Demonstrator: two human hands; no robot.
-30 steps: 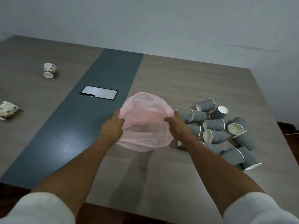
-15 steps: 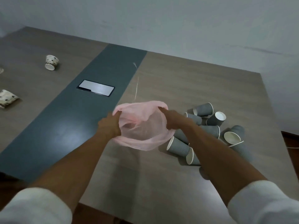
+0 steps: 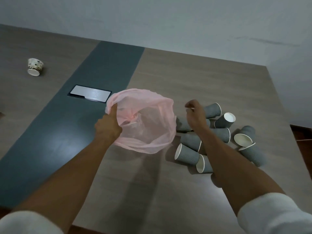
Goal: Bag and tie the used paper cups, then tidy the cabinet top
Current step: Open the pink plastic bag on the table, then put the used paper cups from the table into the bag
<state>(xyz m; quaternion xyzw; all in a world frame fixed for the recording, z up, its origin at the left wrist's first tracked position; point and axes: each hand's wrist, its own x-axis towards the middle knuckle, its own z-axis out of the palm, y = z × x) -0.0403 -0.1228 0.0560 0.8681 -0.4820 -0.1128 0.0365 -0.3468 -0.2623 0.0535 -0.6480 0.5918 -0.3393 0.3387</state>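
Fingers of the left hand (image 3: 108,128) curl around the bunched rim of a thin, translucent pink plastic bag (image 3: 148,125), holding its mouth open above the wood-grain cabinet top (image 3: 177,78). The right hand (image 3: 195,115) hovers just right of the bag, apart from it, its fingers loosely curled and holding nothing. Directly under and beyond that hand, a heap of grey ribbed paper cups with white insides (image 3: 219,132) lies tipped over on the cabinet top, just right of the bag. Left of the bag, a dark blue-grey strip (image 3: 84,98) crosses the surface, with a silver rectangular plate (image 3: 90,93) set into it. Far left of the bag lies a white patterned paper cup (image 3: 35,67) on its side.
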